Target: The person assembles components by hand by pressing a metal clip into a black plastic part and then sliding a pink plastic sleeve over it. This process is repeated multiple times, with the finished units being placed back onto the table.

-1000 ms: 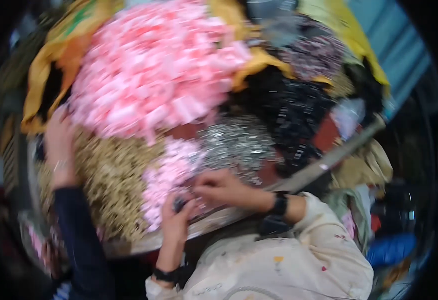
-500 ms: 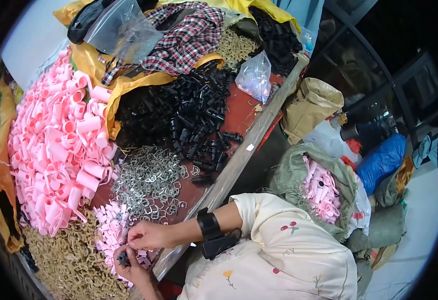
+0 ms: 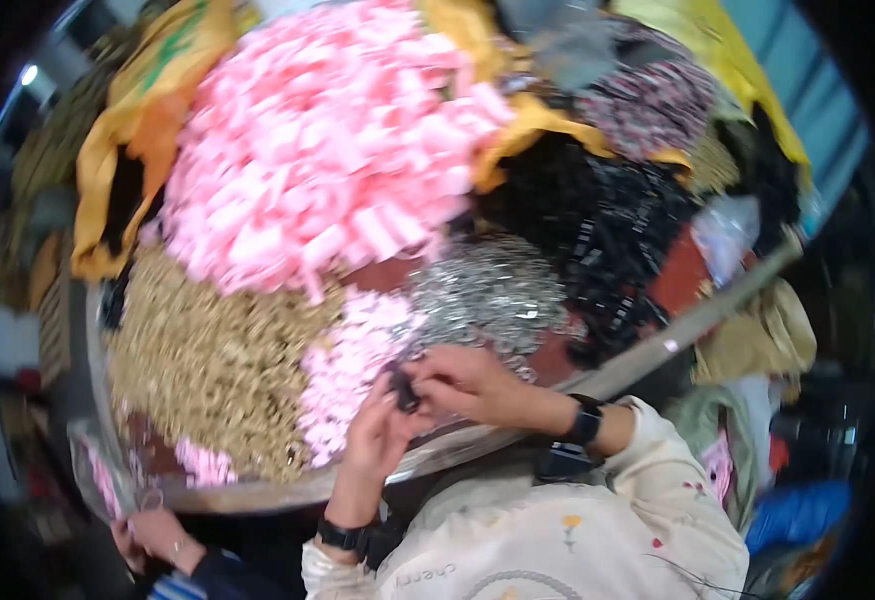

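Between my hands is a small black plastic tube-shaped part (image 3: pixel 407 392), blurred by motion. The fingers of my left hand (image 3: pixel 378 432) are closed around it from the left. My right hand (image 3: pixel 470 382) meets the part from the other side, its thumb and fingers pinched; whatever they hold there is too small and smeared to make out. Both hands are over the near edge of the table, beside a heap of small pink pieces (image 3: pixel 343 370). Just beyond my right hand lies a heap of silver metal rings (image 3: pixel 488 300).
Large pink plastic tubes (image 3: pixel 308 150) are piled at the back. Tan clips (image 3: pixel 218 360) cover the left, black plastic parts (image 3: pixel 628 230) the right. A wooden rail (image 3: pixel 698 320) edges the table. Another person's hands (image 3: pixel 158 535) are at lower left, by a bag (image 3: pixel 93 465).
The view has swung left, so the heaps appear further right and another person's hands show. My right hand has come onto the black part held in my left.
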The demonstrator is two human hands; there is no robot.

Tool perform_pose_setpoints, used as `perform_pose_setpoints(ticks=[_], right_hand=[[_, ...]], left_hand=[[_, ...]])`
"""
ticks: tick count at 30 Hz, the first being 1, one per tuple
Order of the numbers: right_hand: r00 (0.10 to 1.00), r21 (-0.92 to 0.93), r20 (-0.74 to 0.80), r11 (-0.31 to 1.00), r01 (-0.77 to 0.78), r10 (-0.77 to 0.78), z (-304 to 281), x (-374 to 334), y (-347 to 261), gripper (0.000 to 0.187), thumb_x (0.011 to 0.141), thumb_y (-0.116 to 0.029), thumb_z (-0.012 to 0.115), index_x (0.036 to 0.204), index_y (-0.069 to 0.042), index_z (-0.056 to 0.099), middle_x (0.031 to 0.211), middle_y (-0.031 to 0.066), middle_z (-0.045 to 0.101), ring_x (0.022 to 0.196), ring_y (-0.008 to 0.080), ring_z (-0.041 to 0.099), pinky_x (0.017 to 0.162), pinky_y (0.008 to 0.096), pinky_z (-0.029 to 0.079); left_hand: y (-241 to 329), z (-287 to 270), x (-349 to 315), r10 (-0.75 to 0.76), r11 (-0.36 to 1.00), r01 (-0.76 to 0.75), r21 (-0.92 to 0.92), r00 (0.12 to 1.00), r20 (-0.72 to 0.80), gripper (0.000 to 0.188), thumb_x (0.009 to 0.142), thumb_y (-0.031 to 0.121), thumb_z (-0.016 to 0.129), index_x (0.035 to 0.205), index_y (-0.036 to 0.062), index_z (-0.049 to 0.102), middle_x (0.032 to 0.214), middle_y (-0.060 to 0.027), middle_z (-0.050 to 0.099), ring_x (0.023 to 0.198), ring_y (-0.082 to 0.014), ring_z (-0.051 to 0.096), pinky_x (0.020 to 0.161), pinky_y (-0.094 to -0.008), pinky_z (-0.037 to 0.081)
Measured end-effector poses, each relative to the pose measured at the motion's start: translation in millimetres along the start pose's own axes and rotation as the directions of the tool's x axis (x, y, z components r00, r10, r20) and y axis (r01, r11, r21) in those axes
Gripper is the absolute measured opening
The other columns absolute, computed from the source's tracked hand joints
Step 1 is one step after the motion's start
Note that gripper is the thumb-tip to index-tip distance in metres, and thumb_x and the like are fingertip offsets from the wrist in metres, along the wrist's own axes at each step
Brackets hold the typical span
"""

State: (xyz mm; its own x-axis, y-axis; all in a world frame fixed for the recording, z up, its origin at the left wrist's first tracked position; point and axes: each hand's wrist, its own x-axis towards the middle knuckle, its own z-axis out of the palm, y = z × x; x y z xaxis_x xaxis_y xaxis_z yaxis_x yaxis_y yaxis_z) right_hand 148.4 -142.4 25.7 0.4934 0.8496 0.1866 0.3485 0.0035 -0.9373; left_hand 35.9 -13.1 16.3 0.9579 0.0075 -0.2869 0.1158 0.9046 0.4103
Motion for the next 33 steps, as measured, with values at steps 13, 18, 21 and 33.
perform_pose_setpoints(ticks=[13, 18, 21, 33], right_hand=[[0.931, -0.513, 0.222, 0.777, 0.364, -0.29, 12.8, 13.7, -28.6, 0.014, 0.062, -0.004, 0.06, 0.073, -0.003, 0.053, 0.089, 0.0081, 0.048, 0.081, 0.0253, 0.048, 0.073, 0.0351, 0.033], [0.91, -0.524, 0.335, 0.754, 0.397, -0.246, 17.5, 18.7, -31.4, 0.014, 0.058, -0.008, 0.059, 0.069, -0.004, 0.052, 0.093, 0.0061, 0.047, 0.093, 0.0221, 0.045, 0.077, 0.0342, 0.03], [0.905, -0.512, 0.347, 0.759, 0.402, -0.245, 20.1, 18.7, -30.6, 0.012, 0.059, -0.004, 0.06, 0.067, -0.003, 0.053, 0.094, 0.0077, 0.047, 0.092, 0.0243, 0.045, 0.076, 0.0343, 0.032], [0.92, -0.464, 0.356, 0.823, 0.329, -0.167, 20.2, 15.3, -27.7, 0.011, 0.057, -0.006, 0.061, 0.062, -0.006, 0.051, 0.09, 0.0042, 0.047, 0.092, 0.0236, 0.044, 0.078, 0.0358, 0.031]], left_hand=[[-3.3, -20.3, -18.9, -0.034, 0.999, 0.031, -0.036, 0.996, -0.083, 0.031, 0.087, 0.016, 0.041, 0.114, -0.0001, 0.041, 0.098, -0.0072, 0.054, 0.087, -0.0146, 0.055, 0.074, -0.0273, 0.049], [-0.5, -17.0, -26.3, -0.002, 0.995, 0.016, 0.098, 0.99, -0.143, 0.03, 0.088, 0.015, 0.041, 0.113, 0.0, 0.043, 0.098, -0.0064, 0.054, 0.087, -0.0132, 0.055, 0.074, -0.0268, 0.048], [-1.4, -16.7, -29.5, 0.029, 0.97, 0.019, 0.241, 0.98, -0.196, 0.031, 0.087, 0.015, 0.041, 0.114, -0.0006, 0.043, 0.1, -0.0058, 0.053, 0.088, -0.0123, 0.054, 0.076, -0.027, 0.047], [-5.4, -15.2, -33.5, -0.093, 0.958, 0.127, 0.258, 0.986, -0.137, 0.033, 0.086, 0.012, 0.043, 0.117, -0.0006, 0.04, 0.107, -0.0052, 0.05, 0.094, -0.0115, 0.051, 0.079, -0.0266, 0.045]])
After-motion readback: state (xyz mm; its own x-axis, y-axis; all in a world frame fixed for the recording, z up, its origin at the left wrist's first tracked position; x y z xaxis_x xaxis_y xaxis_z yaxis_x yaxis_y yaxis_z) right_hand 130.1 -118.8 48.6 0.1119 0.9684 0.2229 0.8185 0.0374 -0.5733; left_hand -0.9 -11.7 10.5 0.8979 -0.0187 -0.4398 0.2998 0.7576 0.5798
